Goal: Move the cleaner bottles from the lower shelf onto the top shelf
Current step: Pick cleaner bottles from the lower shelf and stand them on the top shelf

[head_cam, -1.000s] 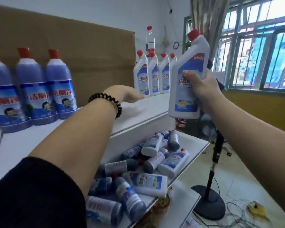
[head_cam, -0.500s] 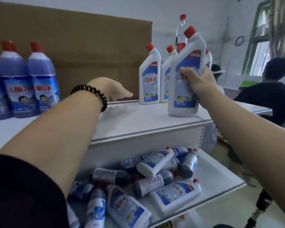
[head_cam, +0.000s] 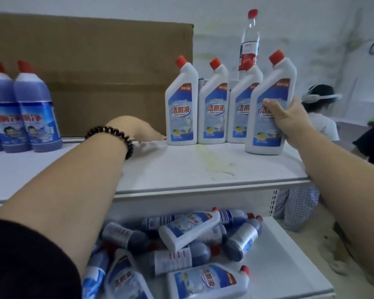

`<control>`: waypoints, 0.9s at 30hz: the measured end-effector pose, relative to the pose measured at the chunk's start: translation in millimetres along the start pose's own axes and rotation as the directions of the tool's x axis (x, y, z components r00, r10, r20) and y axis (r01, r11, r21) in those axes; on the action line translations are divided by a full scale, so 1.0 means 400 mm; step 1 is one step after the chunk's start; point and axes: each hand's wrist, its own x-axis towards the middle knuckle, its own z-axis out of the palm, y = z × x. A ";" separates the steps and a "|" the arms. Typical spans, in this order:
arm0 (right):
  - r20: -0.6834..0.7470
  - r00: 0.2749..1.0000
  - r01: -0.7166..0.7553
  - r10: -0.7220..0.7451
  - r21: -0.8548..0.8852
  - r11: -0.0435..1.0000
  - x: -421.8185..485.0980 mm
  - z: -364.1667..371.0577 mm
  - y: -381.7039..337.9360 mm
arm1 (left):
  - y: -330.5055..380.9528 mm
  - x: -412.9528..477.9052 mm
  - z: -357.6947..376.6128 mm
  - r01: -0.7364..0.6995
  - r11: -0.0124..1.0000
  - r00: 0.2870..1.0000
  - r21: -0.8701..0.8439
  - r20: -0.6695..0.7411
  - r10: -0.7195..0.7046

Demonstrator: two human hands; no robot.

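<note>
The step in hand is setting down one bottle (head_cam: pixel 275 83) on the top shelf (head_cam: pixel 181 169), right of centre in the frame. The right hand (head_cam: pixel 286 120) grips it round the middle, fingers curled over the label. Its base looks to be touching the shelf, just in front and to the right of the row (head_cam: pixel 214 108) of three like bottles. It stands upright with its long axis vertical, the red cap on top, the bent neck leaning toward the upper left and the label facing the camera.

The left hand (head_cam: pixel 138 131) rests palm-down on the top shelf at centre and holds nothing; its fingers are blurred.

The next move, as I judge it, calls for letting go without tipping the bottle, then reaching down to the pile (head_cam: pixel 189 228) on the lower shelf (head_cam: pixel 285 266) at the bottom of the frame. Many bottles lie there on their sides, crossing each other, so the task is far from done.
</note>
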 end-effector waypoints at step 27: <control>0.035 0.998 0.061 -0.053 -0.297 0.953 0.112 -0.100 0.052 | -0.017 0.108 0.052 0.006 0.992 0.996 0.127 -0.088 0.005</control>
